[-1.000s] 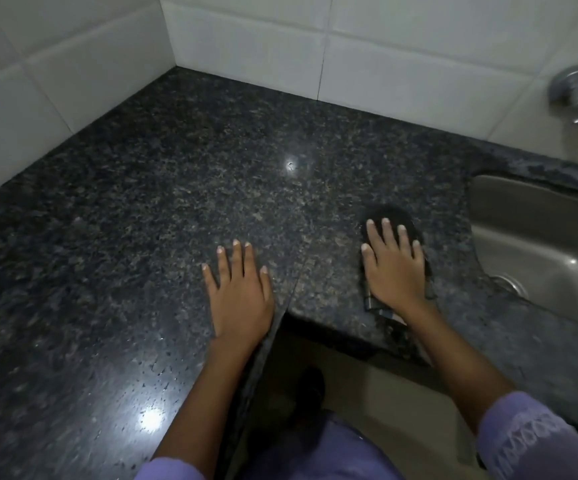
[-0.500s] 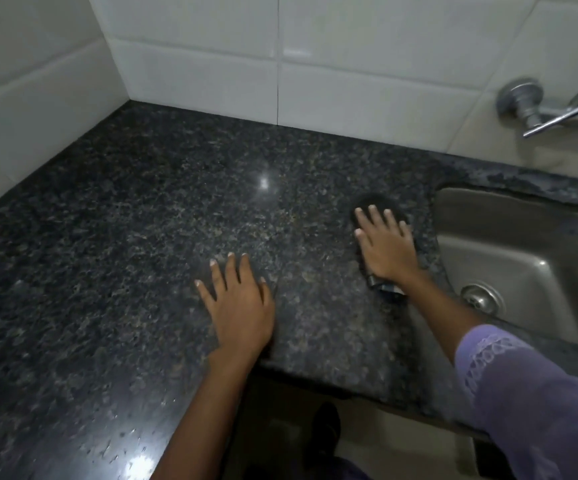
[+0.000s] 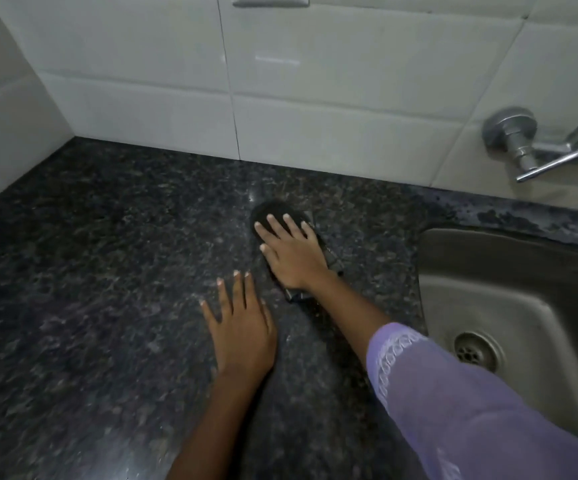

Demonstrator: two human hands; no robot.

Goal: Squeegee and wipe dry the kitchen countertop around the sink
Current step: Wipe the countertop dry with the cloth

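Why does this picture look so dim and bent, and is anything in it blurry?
Head view: light is low, so the dark granite countertop swallows detail; soft glare streaks the white wall tiles; the wide lens bows tile lines and the sink; the purple sleeve near the lens is soft; the right hand hides most of the black tool.

Right hand (image 3: pixel 292 252) presses dark pad (image 3: pixel 270 211) flat on countertop (image 3: pixel 90 271) (left hand (image 3: pixel 242 327) beside).

The countertop (image 3: pixel 107 271) was black granite flecked with grey. Behind it, the wall tiles (image 3: pixel 315 98) were plain white. Right of the countertop, the sink (image 3: pixel 523 289) was dull silver-grey, and the sleeve (image 3: pixel 454 403) was lilac (white lace trim).
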